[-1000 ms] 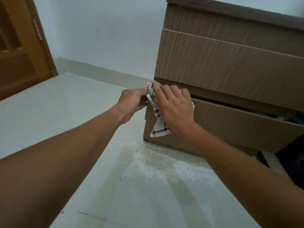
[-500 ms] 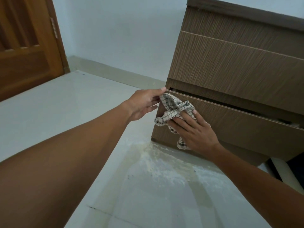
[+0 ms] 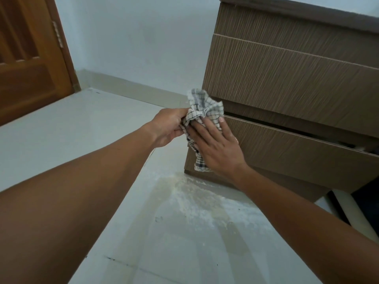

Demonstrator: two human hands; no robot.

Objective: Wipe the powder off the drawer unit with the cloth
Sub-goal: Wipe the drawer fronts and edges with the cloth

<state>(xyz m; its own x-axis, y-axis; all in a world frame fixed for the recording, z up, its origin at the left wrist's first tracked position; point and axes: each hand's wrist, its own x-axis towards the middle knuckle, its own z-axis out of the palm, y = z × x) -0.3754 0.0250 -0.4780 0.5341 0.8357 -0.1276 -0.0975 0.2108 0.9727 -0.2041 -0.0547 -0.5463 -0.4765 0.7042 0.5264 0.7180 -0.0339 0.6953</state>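
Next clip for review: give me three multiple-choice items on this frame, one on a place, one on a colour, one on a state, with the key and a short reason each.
1. Where does the spilled powder lie?
A. on the floor before the drawer unit
B. on the unit's top
C. by the door

2. What is the cloth's pattern?
A. plain red
B. white with dark checks
C. green stripes

3. How is the lowest drawer?
A. removed
B. fully shut
C. slightly open

Key: 1 A, the powder lies on the floor below the drawer unit. 2 B, the cloth is checked. 3 C, a gap shows above the lowest drawer.
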